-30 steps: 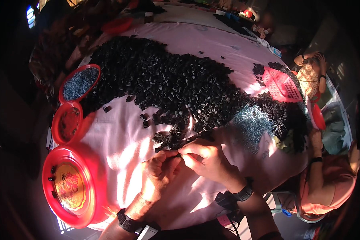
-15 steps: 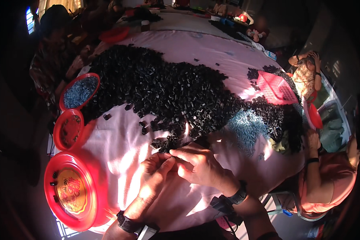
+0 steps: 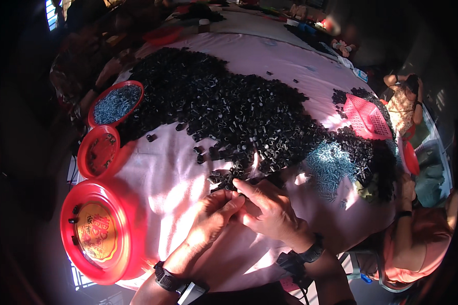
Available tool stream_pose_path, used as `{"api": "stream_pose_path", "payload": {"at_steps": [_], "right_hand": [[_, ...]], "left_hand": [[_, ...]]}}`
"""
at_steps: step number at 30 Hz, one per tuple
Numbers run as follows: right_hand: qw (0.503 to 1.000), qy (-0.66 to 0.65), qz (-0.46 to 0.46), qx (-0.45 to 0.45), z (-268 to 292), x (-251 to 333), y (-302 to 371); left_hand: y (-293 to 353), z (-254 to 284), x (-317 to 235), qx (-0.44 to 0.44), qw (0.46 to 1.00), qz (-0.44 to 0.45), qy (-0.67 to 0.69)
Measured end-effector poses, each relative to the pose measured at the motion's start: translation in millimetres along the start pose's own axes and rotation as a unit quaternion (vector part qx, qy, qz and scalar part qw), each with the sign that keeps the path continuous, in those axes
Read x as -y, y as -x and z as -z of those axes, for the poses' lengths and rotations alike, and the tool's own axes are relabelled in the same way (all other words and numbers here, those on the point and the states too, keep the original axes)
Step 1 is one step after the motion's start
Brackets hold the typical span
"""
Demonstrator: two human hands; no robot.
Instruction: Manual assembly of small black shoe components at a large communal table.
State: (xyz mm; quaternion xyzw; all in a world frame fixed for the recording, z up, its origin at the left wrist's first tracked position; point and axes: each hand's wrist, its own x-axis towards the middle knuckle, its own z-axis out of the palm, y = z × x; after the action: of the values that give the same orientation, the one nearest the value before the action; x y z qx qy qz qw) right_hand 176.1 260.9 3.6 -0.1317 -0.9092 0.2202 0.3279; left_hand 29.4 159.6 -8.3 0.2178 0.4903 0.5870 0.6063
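Observation:
My left hand (image 3: 212, 216) and my right hand (image 3: 270, 208) meet at the near edge of a large pile of small black plastic clips (image 3: 229, 112). The left thumb and fingers are pinched together; what sits between them is too small and hidden to make out. My right hand is curled close beside it, its index finger reaching forward to the nearest black clips (image 3: 224, 178). Whatever that hand grips is hidden behind its own fingers. A heap of silvery nails or screws (image 3: 328, 165) lies to the right of my hands.
A pink cloth (image 3: 163, 162) covers the table. At left stand a red tray with a few black clips (image 3: 68, 239), a small red bowl (image 3: 81, 155) and a red bowl of silvery pieces (image 3: 142, 94). A pink basket (image 3: 366, 119) is at right. Other people sit around the table.
The whole view has shifted, so the table's things appear further right. My right index finger now reaches forward onto the clips; the hands stay together.

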Motion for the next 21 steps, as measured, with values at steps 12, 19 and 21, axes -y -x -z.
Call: {"api": "stream_pose_path", "payload": {"at_steps": [12, 19, 21], "right_hand": [[0.999, -0.031, 0.024, -0.024, -10, -10, -6], [0.999, -0.038, 0.032, -0.022, -8, -13, -3], [0.998, -0.036, 0.044, -0.031, -4, -11, -6]], "left_hand": [[-2, 11, 4, 0.026, 0.994, 0.027, 0.099], [5, 4, -2, 0.039, 0.993, 0.007, 0.112], [6, 8, -2, 0.050, 0.992, -0.005, 0.119]]}}
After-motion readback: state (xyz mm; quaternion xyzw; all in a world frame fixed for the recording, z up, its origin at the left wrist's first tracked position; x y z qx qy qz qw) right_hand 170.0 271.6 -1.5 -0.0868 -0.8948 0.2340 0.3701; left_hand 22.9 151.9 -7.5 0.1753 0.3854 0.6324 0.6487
